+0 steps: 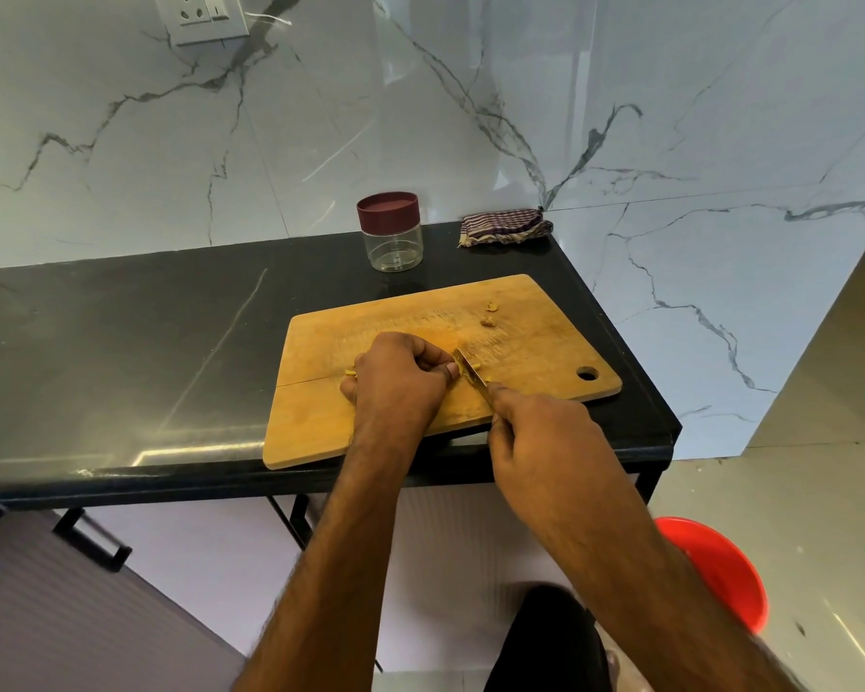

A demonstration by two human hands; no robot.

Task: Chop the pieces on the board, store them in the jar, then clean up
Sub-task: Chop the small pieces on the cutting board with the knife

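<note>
Head view, the only one: chopping step in hand. Left hand [399,379] curled, fingertips [451,368] pinching a small yellowish piece down on the cutting board [530,357]; the piece is mostly hidden under the knuckles, so its shape can't be told. Right hand [540,432] closed around a knife [472,374] handle, blade angled down just beside the left fingertips, nearly touching them. To do it well, I'd say: keep the left fingertips tucked back behind the knuckles, blade vertical, short firm cuts, since the piece is small and the gap to the fingers is slim; slipping is the risk. Pieces [490,314]: a couple of small tan-yellow bits lie beyond the knife tip, another bit peeks out at the far left of the left hand; they look dry, crumbly, irregular. Board stained yellow beyond the hands. Jar [393,232], clear, looks empty, maroon lid on, stands well beyond the left hand off the board; striped cloth [505,227] bunched to its right, beyond the right hand. Storing and cleaning not yet begun.
</note>
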